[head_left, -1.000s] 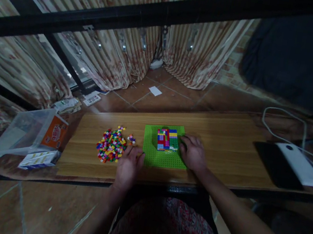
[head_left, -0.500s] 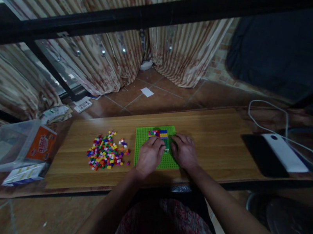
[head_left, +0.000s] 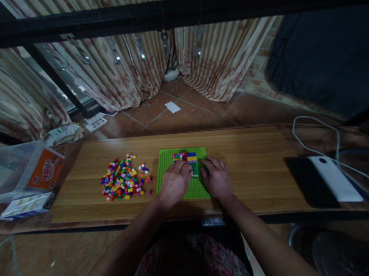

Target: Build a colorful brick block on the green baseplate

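Note:
A green studded baseplate [head_left: 201,190] lies on a wooden board, with a patch of colourful toy bricks [head_left: 191,157] fixed near its middle. My left hand [head_left: 175,182] is over the plate, fingers curled together and pressed down at the near side of that patch. Whatever its fingertips grip is hidden, though a small pale piece shows just right of them. At the plate's right edge rests my right hand [head_left: 217,178], its fingers stretched loosely onto the green surface and holding nothing visible. Left of the plate spreads a pile of loose small bricks [head_left: 123,179] in many colours.
The wooden board [head_left: 254,163] spans the bench. At its right lie a black flat item [head_left: 310,183], a white device [head_left: 335,179] and a white cable [head_left: 339,144]. A clear plastic bin [head_left: 0,169] and a small box [head_left: 28,205] stand at the left.
My left fingers have settled slightly lower and closer over the bricks, covering more of the pale piece. My right hand stays at the plate's edge. The view has shifted slightly.

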`<state>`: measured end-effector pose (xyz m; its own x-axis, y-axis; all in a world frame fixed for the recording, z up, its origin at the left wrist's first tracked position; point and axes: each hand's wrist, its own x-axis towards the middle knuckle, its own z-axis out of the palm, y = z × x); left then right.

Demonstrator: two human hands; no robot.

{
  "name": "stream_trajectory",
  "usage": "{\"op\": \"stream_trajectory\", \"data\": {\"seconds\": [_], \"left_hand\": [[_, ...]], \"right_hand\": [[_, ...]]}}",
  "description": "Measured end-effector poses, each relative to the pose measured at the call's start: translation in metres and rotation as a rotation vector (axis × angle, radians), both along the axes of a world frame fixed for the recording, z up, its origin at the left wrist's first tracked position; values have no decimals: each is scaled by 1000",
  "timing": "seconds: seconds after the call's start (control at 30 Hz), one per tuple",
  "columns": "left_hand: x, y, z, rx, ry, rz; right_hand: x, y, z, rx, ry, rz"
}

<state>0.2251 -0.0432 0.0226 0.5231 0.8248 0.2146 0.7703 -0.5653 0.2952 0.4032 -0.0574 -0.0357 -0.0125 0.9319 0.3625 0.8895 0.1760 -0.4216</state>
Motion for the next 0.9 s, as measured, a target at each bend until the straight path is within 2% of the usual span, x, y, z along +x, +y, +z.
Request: {"op": "stream_trajectory", "data": {"seconds": [0.3,0.6,0.9], "left_hand": [[3,2,16,56,196,-58],[16,4,35,80,312,-93],[15,5,32,118,315,-126]], "right_hand": [[0,0,-1,14,-23,-14],[0,0,1,-6,-30,-7],[-1,0,1,29,-42,-13]]}}
